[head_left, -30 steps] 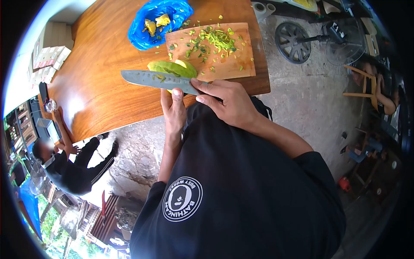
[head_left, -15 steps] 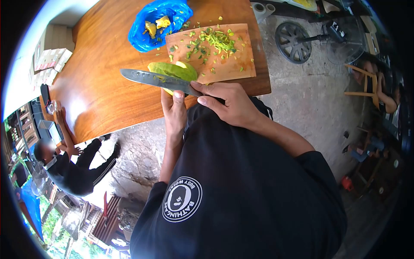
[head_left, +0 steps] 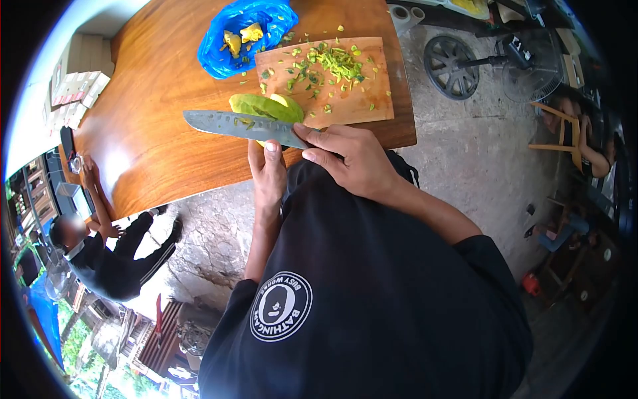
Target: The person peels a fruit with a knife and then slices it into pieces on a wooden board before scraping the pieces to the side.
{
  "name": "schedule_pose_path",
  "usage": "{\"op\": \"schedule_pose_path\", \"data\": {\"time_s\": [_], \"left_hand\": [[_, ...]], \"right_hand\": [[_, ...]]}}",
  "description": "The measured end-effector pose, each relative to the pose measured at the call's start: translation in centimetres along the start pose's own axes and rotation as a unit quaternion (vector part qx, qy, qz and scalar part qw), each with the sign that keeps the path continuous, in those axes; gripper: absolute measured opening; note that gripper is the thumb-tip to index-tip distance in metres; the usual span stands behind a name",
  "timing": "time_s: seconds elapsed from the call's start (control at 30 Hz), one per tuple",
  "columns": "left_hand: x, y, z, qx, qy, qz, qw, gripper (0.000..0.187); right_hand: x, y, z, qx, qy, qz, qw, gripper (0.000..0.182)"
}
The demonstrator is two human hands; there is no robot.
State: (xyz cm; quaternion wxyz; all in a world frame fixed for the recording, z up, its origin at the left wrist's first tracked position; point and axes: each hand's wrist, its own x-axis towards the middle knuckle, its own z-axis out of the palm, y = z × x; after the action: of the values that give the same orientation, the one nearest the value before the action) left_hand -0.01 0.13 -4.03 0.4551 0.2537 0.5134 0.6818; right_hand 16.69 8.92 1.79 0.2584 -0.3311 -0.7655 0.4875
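Note:
A large knife (head_left: pixel 232 126) lies across a green fruit or vegetable (head_left: pixel 260 106) with yellow parts, its blade pointing left. My right hand (head_left: pixel 355 159) is wrapped round the knife's handle. Below the blade, my left hand (head_left: pixel 268 174) holds the green piece from underneath; the blade hides part of its fingers. Just beyond, a wooden cutting board (head_left: pixel 365 110) bears green and yellow shavings (head_left: pixel 340 64). Beside it sits a blue plastic bag (head_left: pixel 216 50) with yellow chunks (head_left: pixel 251 33) inside.
The wooden table (head_left: pixel 153 113) ends close to my body. A person (head_left: pixel 100 266) sits at its left end, near stacked boxes (head_left: pixel 80 80). On the floor at the right stand a fan (head_left: pixel 531 66) and a wooden chair (head_left: pixel 561 133), with another person partly visible.
The knife blade has tilted so that more of its flat side shows, and its tip is slightly lower. Both hands keep their grip almost in place.

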Motion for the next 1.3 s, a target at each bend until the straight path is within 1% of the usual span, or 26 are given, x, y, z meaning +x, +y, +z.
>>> {"op": "schedule_pose_path", "data": {"time_s": [0.03, 0.1, 0.17, 0.23, 0.3, 0.33, 0.37, 0.4, 0.43, 0.47, 0.53, 0.57, 0.6, 0.67, 0.7, 0.73, 0.8, 0.93, 1.0, 1.03, 1.1, 1.13, 1.2, 1.23, 1.27, 1.3], "left_hand": [[0.0, -0.2, -0.2, 0.0, 0.0, 0.0, 1.0, 0.059], [0.1, -0.3, -0.4, 0.023, -0.036, 0.011, 0.999, 0.056], [0.1, 0.2, -0.1, 0.045, -0.04, 0.003, 0.998, 0.056], [-0.3, 0.2, 0.2, 0.067, -0.044, -0.005, 0.997, 0.055], [-0.6, 0.1, 0.9, -0.022, 0.051, -0.051, 0.997, 0.058], [-0.3, 0.6, 1.2, -0.023, 0.052, -0.049, 0.997, 0.058], [0.2, 1.3, 1.4, -0.038, -0.016, -0.032, 0.999, 0.061], [0.6, 1.9, 1.6, -0.052, -0.082, -0.015, 0.995, 0.066], [0.8, 1.8, 1.2, -0.029, -0.053, -0.056, 0.997, 0.073], [0.9, 1.9, 0.9, -0.028, -0.049, -0.055, 0.997, 0.073], [0.9, 2.3, 0.6, 0.047, -0.07, -0.081, 0.993, 0.071], [1.0, 2.0, 0.2, 0.054, -0.095, -0.07, 0.992, 0.064], [1.2, 1.9, 0.4, 0.053, -0.096, -0.07, 0.991, 0.064], [1.3, 2.1, 0.6, -0.045, -0.067, -0.094, 0.992, 0.055], [1.3, 2.1, 0.8, -0.068, -0.056, -0.091, 0.992, 0.051], [1.3, 2.3, 0.9, -0.068, -0.055, -0.09, 0.992, 0.051], [1.4, 2.9, 1.2, -0.079, -0.066, -0.102, 0.989, 0.054], [1.5, 3.0, 1.0, -0.045, -0.078, -0.103, 0.991, 0.058], [1.5, 2.3, 0.6, -0.037, -0.098, -0.115, 0.988, 0.068], [1.4, 1.8, 0.5, -0.037, -0.099, -0.114, 0.988, 0.068], [1.2, 0.9, 1.0, -0.181, -0.106, -0.112, 0.971, 0.078], [1.2, 0.9, 1.2, -0.181, -0.106, -0.112, 0.971, 0.078], [1.2, 1.2, 1.6, -0.343, -0.044, -0.205, 0.915, 0.086], [1.3, 1.3, 1.8, -0.326, -0.006, -0.232, 0.917, 0.092], [1.4, 1.5, 2.3, -0.325, -0.006, -0.231, 0.917, 0.092], [1.5, 1.7, 2.7, -0.299, 0.025, -0.226, 0.927, 0.095]], "right_hand": [[0.0, -0.1, 0.0, -0.009, 0.003, 0.002, 1.0, 0.04], [-0.1, -0.2, -0.1, -0.017, 0.004, 0.004, 1.0, 0.04], [0.0, -0.4, -0.3, -0.073, 0.028, -0.019, 0.997, 0.042], [0.0, -0.9, -0.9, -0.099, 0.015, -0.02, 0.995, 0.042], [0.0, -0.6, -0.7, -0.125, 0.002, -0.022, 0.992, 0.042], [0.0, 0.1, -0.2, -0.06, 0.035, -0.029, 0.997, 0.039], [0.1, 0.5, 0.0, 0.005, 0.067, -0.036, 0.997, 0.037], [0.4, 0.3, -0.4, 0.005, 0.064, -0.038, 0.997, 0.037], [0.6, -0.2, -1.0, 0.042, 0.064, 0.032, 0.997, 0.035], [0.7, -0.3, -1.4, 0.078, 0.063, 0.103, 0.99, 0.033], [0.5, 0.3, -1.6, 0.092, 0.06, 0.11, 0.988, 0.033], [0.4, 0.4, -1.8, 0.106, 0.048, 0.132, 0.984, 0.033], [0.3, 0.6, -1.9, 0.121, 0.037, 0.154, 0.98, 0.033], [0.2, 0.9, -1.8, 0.125, 0.037, 0.158, 0.979, 0.032], [0.3, 0.9, -1.8, 0.13, 0.037, 0.161, 0.978, 0.031], [0.5, 0.9, -1.9, 0.13, 0.036, 0.16, 0.978, 0.031], [0.8, 0.6, -2.4, 0.208, 0.031, 0.182, 0.961, 0.029], [1.3, 0.8, -3.2, 0.229, -0.004, 0.171, 0.958, 0.026], [1.8, 0.7, -3.0, 0.249, -0.003, 0.132, 0.959, 0.023], [1.9, 0.7, -2.8, 0.249, -0.003, 0.132, 0.959, 0.023], [2.2, 0.8, -2.5, 0.245, -0.022, 0.115, 0.962, 0.021], [2.3, 0.9, -2.4, 0.245, -0.022, 0.115, 0.963, 0.021], [2.5, 1.0, -2.3, 0.242, -0.051, 0.133, 0.96, 0.017], [2.6, 1.1, -2.3, 0.242, -0.052, 0.133, 0.96, 0.017], [2.8, 1.3, -2.3, 0.199, -0.062, 0.127, 0.97, 0.015], [2.8, 1.4, -2.4, 0.155, -0.072, 0.121, 0.978, 0.014]]}}
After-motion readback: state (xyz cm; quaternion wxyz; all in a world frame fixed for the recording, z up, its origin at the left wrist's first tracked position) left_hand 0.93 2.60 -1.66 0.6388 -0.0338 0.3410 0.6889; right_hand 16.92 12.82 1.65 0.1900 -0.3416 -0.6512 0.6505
